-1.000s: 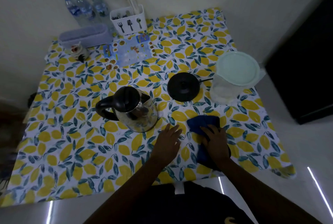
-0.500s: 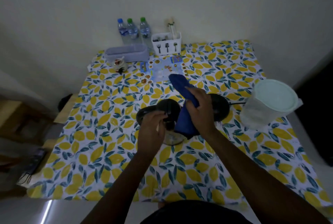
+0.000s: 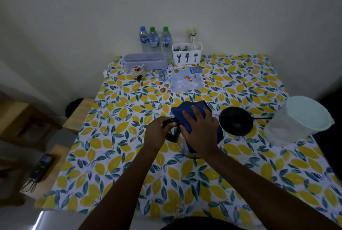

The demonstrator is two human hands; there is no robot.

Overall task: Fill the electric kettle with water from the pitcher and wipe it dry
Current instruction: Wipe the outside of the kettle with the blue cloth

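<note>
The steel electric kettle (image 3: 180, 140) stands in the middle of the lemon-print table (image 3: 114, 155), mostly hidden by my hands. My left hand (image 3: 157, 130) is closed around its black handle. My right hand (image 3: 200, 129) presses a blue cloth (image 3: 187, 113) flat over the kettle's top and right side. The kettle's round black base (image 3: 236, 120) lies bare just to the right, with its cord running right. The clear pitcher (image 3: 298, 120) with a pale green lid stands at the right edge.
Along the back wall stand three water bottles (image 3: 155, 39), a white cutlery holder (image 3: 187, 53), a lavender box (image 3: 145, 61) and a small jar (image 3: 137, 71). A printed leaflet (image 3: 183, 79) lies behind the kettle. Wooden stools (image 3: 79, 113) and a phone (image 3: 41, 167) are at the left.
My right hand lifted the blue cloth off the table and laid it over the kettle. My left hand moved from the tablecloth onto the kettle handle. The view pulled back.
</note>
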